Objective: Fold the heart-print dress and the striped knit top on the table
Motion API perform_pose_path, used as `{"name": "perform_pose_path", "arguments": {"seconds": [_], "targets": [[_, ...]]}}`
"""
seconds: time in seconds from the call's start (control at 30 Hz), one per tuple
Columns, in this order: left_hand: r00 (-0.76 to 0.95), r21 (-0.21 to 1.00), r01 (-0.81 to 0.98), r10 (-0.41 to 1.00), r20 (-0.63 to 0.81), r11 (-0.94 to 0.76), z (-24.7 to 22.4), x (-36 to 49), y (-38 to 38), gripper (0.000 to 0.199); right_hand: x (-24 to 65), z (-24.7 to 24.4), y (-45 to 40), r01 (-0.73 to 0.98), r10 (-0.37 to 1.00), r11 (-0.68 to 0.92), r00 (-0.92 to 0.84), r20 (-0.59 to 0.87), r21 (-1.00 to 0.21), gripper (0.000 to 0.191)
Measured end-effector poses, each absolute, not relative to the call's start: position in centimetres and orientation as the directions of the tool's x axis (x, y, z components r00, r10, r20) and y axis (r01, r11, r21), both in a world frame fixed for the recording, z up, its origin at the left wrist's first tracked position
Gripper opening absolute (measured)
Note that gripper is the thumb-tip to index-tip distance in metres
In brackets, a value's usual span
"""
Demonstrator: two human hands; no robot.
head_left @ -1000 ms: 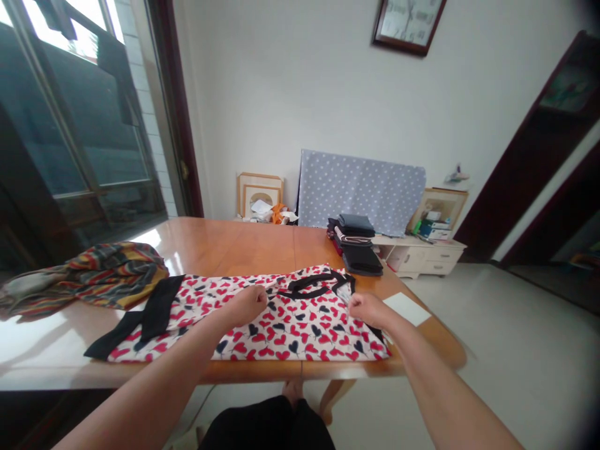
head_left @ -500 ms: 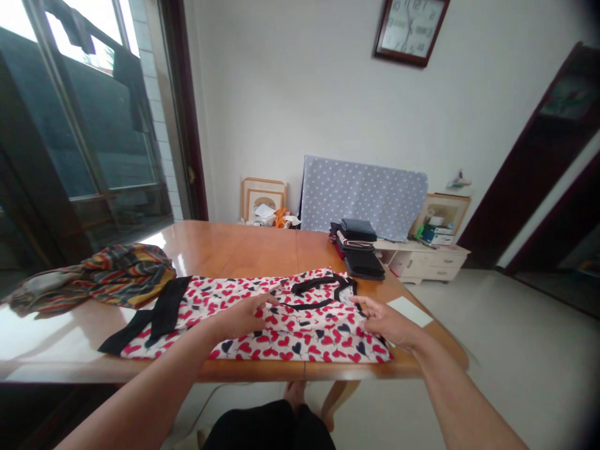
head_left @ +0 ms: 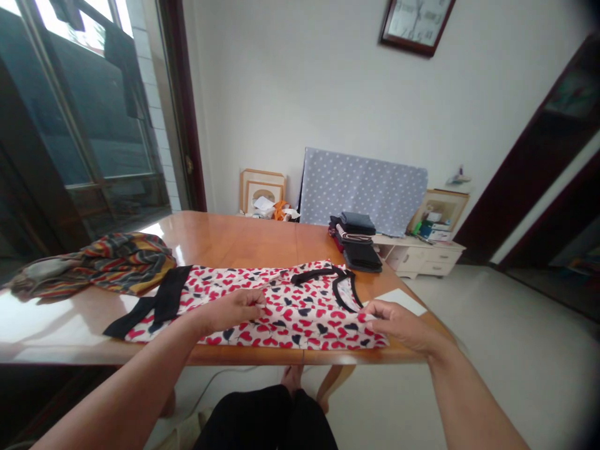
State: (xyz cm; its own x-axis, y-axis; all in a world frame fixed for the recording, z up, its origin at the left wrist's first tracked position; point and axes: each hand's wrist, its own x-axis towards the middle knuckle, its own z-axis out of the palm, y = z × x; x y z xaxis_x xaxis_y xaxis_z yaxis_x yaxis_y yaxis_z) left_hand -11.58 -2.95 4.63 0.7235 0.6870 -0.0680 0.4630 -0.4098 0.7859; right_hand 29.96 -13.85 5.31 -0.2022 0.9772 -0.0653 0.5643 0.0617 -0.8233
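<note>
A white shirt (head_left: 300,306) printed with red and dark hearts lies along the near side of the wooden table. Its black-trimmed neckline points right and its black cuffs lie to the left. My left hand (head_left: 239,309) pinches the fabric near the shirt's middle. At the shoulder, just below the neckline, my right hand (head_left: 394,322) grips the cloth between thumb and fingers. The front layer is slightly raised between both hands.
A striped, crumpled garment (head_left: 126,262) lies on the table's left. Folded dark clothes (head_left: 359,240) are stacked at the far right edge. White paper (head_left: 403,301) lies near the right edge of the table (head_left: 225,234). Beyond stands a low white cabinet (head_left: 422,257).
Both hands have closed on the shirt's fabric. The black trim that ran between them has shifted, and the neckline now opens wider near my right hand.
</note>
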Motion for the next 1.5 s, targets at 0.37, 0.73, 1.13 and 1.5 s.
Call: {"name": "perform_pose_path", "arguments": {"seconds": [0.37, 0.73, 1.13, 1.5], "targets": [[0.384, 0.395, 0.846, 0.923, 0.014, -0.358, 0.1, -7.9, 1.3, 0.028, 29.4, -1.6, -7.7, 0.782, 0.983, -0.148, 0.184, -0.002, -0.605, 0.026], [0.326, 0.326, 0.864, 0.92, 0.215, -0.383, 0.4, -8.4, 1.1, 0.028, 29.7, -1.6, -7.8, 0.884, 0.952, -0.195, 0.275, 0.134, -0.425, 0.029], [0.322, 0.282, 0.875, 0.907, 0.27, -0.395, 0.3, -5.3, 7.2, 0.04, 30.6, -0.7, 2.3, 0.868, 0.947, -0.098, 0.232, 0.223, -0.487, 0.016], [0.333, 0.303, 0.875, 0.924, 0.188, -0.377, -1.0, -2.2, 10.1, 0.035, 27.1, 0.1, 10.5, 0.875, 0.942, -0.148, 0.267, 0.203, -0.462, 0.043]]}}
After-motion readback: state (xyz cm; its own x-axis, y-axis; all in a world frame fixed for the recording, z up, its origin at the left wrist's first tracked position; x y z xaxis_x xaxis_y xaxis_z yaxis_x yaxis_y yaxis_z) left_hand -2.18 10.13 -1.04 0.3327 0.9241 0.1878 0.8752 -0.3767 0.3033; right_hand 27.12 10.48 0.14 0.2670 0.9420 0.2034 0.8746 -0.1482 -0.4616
